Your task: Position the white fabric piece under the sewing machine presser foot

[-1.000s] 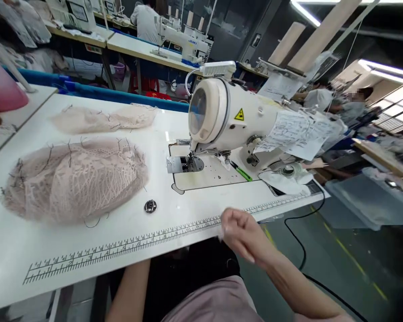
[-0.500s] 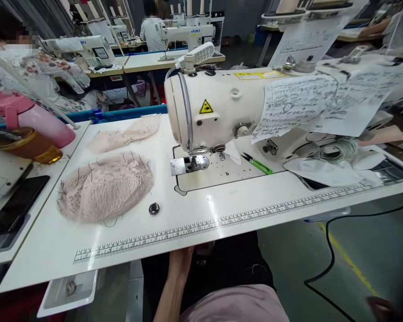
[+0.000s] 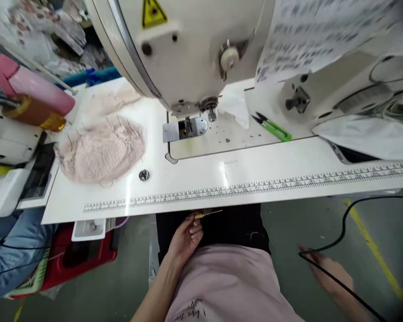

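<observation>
Probably a bobbin in white tray

Garment sewing workshop, by the kit.
Industrial sewing machine on a tabletop; printed ruler in front of it, green snips under its arm, lace piece left, another person's blue-clad leg farther left.

Head-worn view (near), forward and downward

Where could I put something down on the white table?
A bare strip of white table lies between the ruler marks and the sewing machine's base, right of the round metal piece. Crowded: left, lacy cloth; far right, white cloth. Below the edge, the left hand holds a small tool.
</observation>
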The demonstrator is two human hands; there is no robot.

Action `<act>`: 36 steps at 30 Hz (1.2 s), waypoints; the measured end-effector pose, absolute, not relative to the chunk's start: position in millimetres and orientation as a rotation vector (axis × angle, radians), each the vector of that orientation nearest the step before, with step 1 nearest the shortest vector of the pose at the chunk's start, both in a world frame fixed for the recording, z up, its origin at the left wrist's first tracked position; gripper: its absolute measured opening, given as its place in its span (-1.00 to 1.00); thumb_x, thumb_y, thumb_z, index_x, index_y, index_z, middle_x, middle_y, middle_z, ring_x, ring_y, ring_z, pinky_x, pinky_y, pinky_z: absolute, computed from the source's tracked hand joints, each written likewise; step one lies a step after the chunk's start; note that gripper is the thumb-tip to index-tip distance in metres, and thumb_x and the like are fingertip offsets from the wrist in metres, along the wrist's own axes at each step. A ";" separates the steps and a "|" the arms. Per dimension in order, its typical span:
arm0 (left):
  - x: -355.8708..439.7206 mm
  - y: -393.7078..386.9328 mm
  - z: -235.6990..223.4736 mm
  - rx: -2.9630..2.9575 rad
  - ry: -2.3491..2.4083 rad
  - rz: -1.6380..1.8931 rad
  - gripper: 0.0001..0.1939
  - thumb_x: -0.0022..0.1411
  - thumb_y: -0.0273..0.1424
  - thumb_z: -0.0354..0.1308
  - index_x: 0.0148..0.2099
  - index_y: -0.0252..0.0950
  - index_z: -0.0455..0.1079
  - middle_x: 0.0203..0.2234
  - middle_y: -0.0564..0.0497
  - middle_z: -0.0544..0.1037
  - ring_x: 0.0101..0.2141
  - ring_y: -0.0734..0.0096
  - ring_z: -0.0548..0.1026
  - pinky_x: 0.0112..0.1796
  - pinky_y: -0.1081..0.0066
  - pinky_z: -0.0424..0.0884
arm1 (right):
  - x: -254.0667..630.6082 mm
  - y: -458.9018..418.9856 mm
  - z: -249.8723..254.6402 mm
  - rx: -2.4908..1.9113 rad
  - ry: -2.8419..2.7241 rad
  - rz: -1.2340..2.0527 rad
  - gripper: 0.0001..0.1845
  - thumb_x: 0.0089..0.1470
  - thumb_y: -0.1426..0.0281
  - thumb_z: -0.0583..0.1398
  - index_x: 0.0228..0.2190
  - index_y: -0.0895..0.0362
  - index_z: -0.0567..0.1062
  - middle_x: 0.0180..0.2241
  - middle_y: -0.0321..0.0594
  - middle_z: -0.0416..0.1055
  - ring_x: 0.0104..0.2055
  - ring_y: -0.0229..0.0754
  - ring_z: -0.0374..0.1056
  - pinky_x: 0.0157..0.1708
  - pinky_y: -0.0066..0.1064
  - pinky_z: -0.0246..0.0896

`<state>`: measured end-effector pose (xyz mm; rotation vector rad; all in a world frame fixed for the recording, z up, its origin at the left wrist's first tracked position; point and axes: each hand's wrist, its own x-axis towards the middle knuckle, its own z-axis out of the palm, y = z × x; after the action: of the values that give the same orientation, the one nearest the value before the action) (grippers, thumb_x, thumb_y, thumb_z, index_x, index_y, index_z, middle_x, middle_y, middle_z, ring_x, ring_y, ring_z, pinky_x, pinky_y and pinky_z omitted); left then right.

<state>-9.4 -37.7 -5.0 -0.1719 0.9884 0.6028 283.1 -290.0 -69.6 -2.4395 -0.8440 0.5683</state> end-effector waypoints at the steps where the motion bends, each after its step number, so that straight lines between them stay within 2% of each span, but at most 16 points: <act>1: -10.7 -41.5 -3.1 -0.172 0.982 0.599 -0.94 0.18 -0.66 0.16 -0.28 -0.47 0.39 -0.55 0.12 0.28 -0.64 0.76 0.19 -0.64 0.71 0.13 | 271.0 -288.6 -75.8 -2.467 -0.893 0.627 -0.65 0.18 0.23 0.24 -0.62 -0.04 0.52 -0.69 -0.11 0.38 -0.75 -0.17 0.25 -0.74 -0.39 -0.10; 2: -11.7 -45.4 -1.4 -0.159 0.974 0.596 -0.92 0.16 -0.65 0.19 -0.26 -0.47 0.41 -0.55 0.12 0.28 -0.64 0.76 0.20 -0.64 0.71 0.13 | 256.8 -284.3 -78.3 -2.474 -0.954 0.692 -0.73 0.19 0.22 0.23 -0.53 -0.06 0.57 -0.61 -0.10 0.46 -0.68 -0.11 0.35 -0.71 -0.37 -0.02; 4: -12.9 -52.9 2.1 -0.107 0.961 0.585 -0.86 0.09 -0.62 0.30 -0.26 -0.45 0.44 -0.56 0.13 0.30 -0.64 0.75 0.21 -0.64 0.71 0.15 | 226.4 -266.8 -71.4 -2.274 -1.082 0.642 -0.72 0.22 0.16 0.18 -0.36 0.03 0.61 -0.49 -0.11 0.55 -0.61 -0.08 0.41 -0.66 -0.36 0.09; 5: -13.0 -56.3 4.0 -0.078 0.959 0.576 -0.81 0.04 -0.60 0.36 -0.26 -0.44 0.45 -0.57 0.14 0.30 -0.63 0.75 0.22 -0.64 0.71 0.16 | 212.0 -254.5 -62.8 -2.145 -1.118 0.686 -0.73 0.23 0.16 0.17 -0.33 0.02 0.61 -0.39 -0.13 0.59 -0.53 -0.10 0.46 -0.59 -0.36 0.22; 7: -12.4 -61.4 8.0 -0.024 0.956 0.555 -0.74 -0.03 -0.54 0.44 -0.27 -0.43 0.47 -0.58 0.15 0.31 -0.63 0.75 0.22 -0.63 0.70 0.17 | 187.5 -226.4 -39.7 -1.933 -1.116 0.753 -0.76 0.24 0.19 0.19 -0.31 0.02 0.61 -0.36 -0.17 0.59 -0.43 -0.13 0.48 -0.49 -0.37 0.30; 9: -12.2 -64.7 11.7 0.025 0.955 0.542 -0.70 -0.06 -0.50 0.49 -0.27 -0.42 0.48 -0.58 0.16 0.32 -0.63 0.76 0.21 -0.63 0.70 0.17 | 168.9 -198.6 -16.4 -1.760 -1.055 0.870 -0.80 0.22 0.23 0.22 -0.30 0.04 0.62 -0.44 -0.21 0.53 -0.46 -0.20 0.41 -0.48 -0.40 0.30; 12: -15.5 -68.8 16.4 0.119 0.955 0.540 -0.66 -0.06 -0.43 0.50 -0.25 -0.40 0.47 -0.57 0.15 0.36 -0.63 0.76 0.22 -0.62 0.70 0.16 | 147.4 -165.3 7.5 -1.555 -0.896 1.045 -0.81 0.14 0.26 0.28 -0.24 0.07 0.62 -0.44 -0.25 0.48 -0.48 -0.28 0.33 -0.46 -0.44 0.29; 17: -30.8 -76.4 25.9 0.435 0.941 0.550 -0.67 0.07 -0.28 0.44 -0.23 -0.34 0.43 -0.52 0.07 0.49 -0.59 0.65 0.36 -0.53 0.62 0.28 | 116.3 -131.0 25.2 -1.230 -0.575 1.349 -0.64 0.07 0.23 0.35 -0.10 0.07 0.57 -0.46 -0.33 0.40 -0.57 -0.37 0.18 -0.59 -0.51 0.11; 20: -39.8 -79.8 34.4 0.661 0.955 0.651 -0.73 0.13 -0.27 0.40 -0.24 -0.31 0.43 -0.46 0.03 0.55 -0.52 0.57 0.47 -0.44 0.56 0.41 | 103.4 -118.8 31.9 -1.036 -0.409 1.454 -0.69 0.10 0.15 0.33 -0.20 0.09 0.62 -0.54 -0.34 0.35 -0.63 -0.41 0.09 -0.65 -0.52 -0.03; 23: -47.3 -81.4 41.9 0.864 1.035 0.759 -0.82 0.20 -0.30 0.35 -0.24 -0.28 0.45 -0.41 0.03 0.57 -0.47 0.54 0.52 -0.37 0.53 0.48 | 99.3 -112.9 37.6 -0.991 -0.291 1.430 -0.70 0.06 0.14 0.36 -0.34 0.12 0.67 -0.55 -0.32 0.33 -0.63 -0.45 0.06 -0.64 -0.52 -0.12; 26: -54.7 -80.3 43.1 1.063 0.984 0.832 -0.94 0.29 -0.39 0.25 -0.19 -0.25 0.49 -0.34 0.01 0.56 -0.43 0.52 0.55 -0.34 0.51 0.54 | 101.2 -110.8 42.1 -1.032 -0.221 1.398 -0.74 0.00 0.17 0.41 -0.37 0.12 0.69 -0.53 -0.31 0.34 -0.63 -0.48 0.05 -0.64 -0.52 -0.14; 32: -66.0 -68.5 29.7 1.451 0.800 0.908 -0.73 0.33 -0.59 0.11 -0.02 -0.17 0.46 -0.23 0.03 0.54 -0.33 0.53 0.58 -0.28 0.52 0.57 | 99.8 -106.6 45.5 -1.012 -0.159 1.419 -0.74 -0.04 0.18 0.45 -0.34 0.08 0.69 -0.53 -0.32 0.39 -0.63 -0.51 0.07 -0.61 -0.58 -0.10; 36: -58.7 -63.1 29.0 1.575 0.703 0.911 -0.72 0.30 -0.57 0.15 0.00 -0.16 0.47 -0.25 0.04 0.59 -0.32 0.50 0.59 -0.28 0.54 0.57 | 99.2 -109.7 42.1 -0.992 -0.189 1.399 -0.73 -0.02 0.20 0.44 -0.31 0.10 0.69 -0.53 -0.32 0.42 -0.65 -0.52 0.09 -0.63 -0.60 -0.08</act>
<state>-58.7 -63.1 29.0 1.5747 0.7026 0.9106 99.2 -109.7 42.1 -0.9924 -0.1887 1.3986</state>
